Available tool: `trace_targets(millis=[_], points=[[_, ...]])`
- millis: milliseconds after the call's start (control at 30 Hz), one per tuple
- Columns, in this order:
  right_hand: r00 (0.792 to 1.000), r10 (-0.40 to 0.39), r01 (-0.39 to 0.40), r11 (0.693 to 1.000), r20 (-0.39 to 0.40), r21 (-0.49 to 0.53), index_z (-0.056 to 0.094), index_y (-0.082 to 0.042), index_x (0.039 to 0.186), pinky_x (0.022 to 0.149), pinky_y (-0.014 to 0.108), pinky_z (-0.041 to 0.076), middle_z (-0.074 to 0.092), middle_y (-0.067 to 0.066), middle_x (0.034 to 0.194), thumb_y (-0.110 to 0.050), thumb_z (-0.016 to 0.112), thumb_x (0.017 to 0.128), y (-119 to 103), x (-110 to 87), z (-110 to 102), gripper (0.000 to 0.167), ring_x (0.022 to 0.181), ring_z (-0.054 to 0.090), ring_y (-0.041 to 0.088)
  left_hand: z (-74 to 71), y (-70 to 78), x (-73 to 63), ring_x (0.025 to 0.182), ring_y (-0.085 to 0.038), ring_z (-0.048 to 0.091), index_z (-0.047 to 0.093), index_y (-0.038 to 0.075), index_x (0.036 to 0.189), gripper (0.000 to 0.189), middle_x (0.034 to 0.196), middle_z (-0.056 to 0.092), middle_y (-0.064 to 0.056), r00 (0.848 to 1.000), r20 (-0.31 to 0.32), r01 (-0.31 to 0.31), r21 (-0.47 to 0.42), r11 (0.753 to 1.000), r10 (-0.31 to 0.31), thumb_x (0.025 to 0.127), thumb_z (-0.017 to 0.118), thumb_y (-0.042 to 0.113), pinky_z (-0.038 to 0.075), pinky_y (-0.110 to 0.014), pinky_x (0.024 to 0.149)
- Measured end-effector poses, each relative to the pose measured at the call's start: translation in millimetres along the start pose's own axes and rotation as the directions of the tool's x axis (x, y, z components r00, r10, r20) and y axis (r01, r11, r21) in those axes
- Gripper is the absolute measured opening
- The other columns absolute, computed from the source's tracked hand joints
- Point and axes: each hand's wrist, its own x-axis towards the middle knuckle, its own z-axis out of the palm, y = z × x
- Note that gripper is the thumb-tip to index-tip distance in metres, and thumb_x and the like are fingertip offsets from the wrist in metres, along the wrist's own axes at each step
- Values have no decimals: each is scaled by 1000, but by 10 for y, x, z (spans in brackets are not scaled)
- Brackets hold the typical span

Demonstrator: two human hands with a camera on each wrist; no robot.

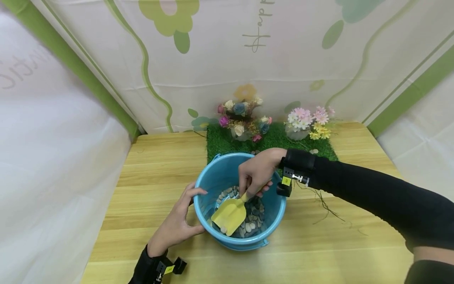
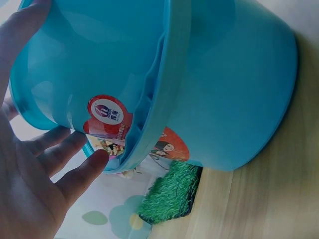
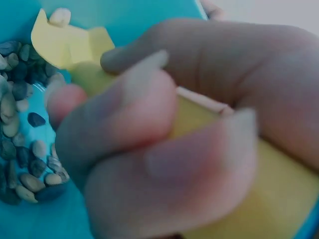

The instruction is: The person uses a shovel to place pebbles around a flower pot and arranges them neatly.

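Observation:
A blue bucket (image 1: 221,173) stands on the table with many pebbles (image 1: 253,215) spread over its bottom. Inside it, my right hand (image 1: 259,173) grips the handle of a yellow toy shovel (image 1: 230,215), the fingers curled round it in the right wrist view. The blade tilts down toward the bucket's near left wall, and one pale pebble (image 3: 60,17) lies at its front edge. My left hand (image 1: 179,221) rests against the bucket's left rim, its fingers (image 2: 82,174) spread and fairly straight, with the thumb lower on the near side.
Behind the bucket lies a green turf mat (image 1: 220,144) bearing mixed flowers (image 1: 239,112) and pink, white and yellow flowers (image 1: 306,120). Thin dry twigs (image 1: 324,205) lie on the wooden table (image 1: 156,169) to the right. Printed cloth (image 1: 220,63) hangs behind the table.

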Motion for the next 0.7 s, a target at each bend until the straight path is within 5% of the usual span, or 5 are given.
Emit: trace_targets(millis=[233, 700], points=[[999, -49, 49, 998, -3, 36, 71, -10, 128, 48, 23, 44, 68, 1, 73, -13, 57, 105, -23, -153, -57, 28, 51, 50, 10, 2, -4, -3, 139, -36, 37, 43, 12, 141, 77, 161, 26, -9, 1000, 2, 10, 5, 1000, -10, 79, 88, 16, 50, -51, 99], [998, -56, 56, 998, 1, 20, 72, -12, 128, 48, 24, 43, 69, 2, 74, -15, 59, 105, -40, -141, -98, 27, 50, 50, 10, -6, 5, -2, 136, -35, 40, 43, 14, 140, 76, 158, 31, -9, 1000, 5, 12, 20, 1000, -12, 79, 89, 20, 50, -58, 96]])
